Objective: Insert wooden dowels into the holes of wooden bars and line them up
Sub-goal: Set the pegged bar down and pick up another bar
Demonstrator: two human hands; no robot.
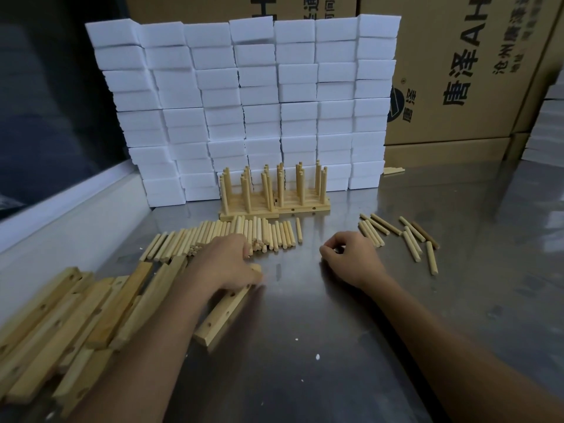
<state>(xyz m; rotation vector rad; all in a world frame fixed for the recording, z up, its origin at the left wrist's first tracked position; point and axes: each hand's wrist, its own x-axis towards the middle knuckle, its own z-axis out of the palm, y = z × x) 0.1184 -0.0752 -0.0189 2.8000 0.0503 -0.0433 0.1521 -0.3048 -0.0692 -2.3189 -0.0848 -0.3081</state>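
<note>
On a steel table [396, 300] the left hand [232, 264] reaches over a wooden bar [224, 312] that lies flat with its row of holes facing up; the fingers reach the near ends of a row of loose dowels [232, 236], and the hand is blurred, so I cannot tell whether it grips one. The right hand [351, 259] rests on the table to the right, fingers curled under, and whether it holds anything cannot be told. A smaller scatter of dowels [399, 236] lies just right of that hand. Behind the long row stand finished bars [274, 209] set side by side, their dowels upright. At lower left a heap of drilled bars [70, 319] lies in disorder, partly overlapping. White foam blocks [244, 102] are stacked like a wall at the back of the table, with cardboard cartons [457, 71] bearing printed characters behind and to the right.
</note>
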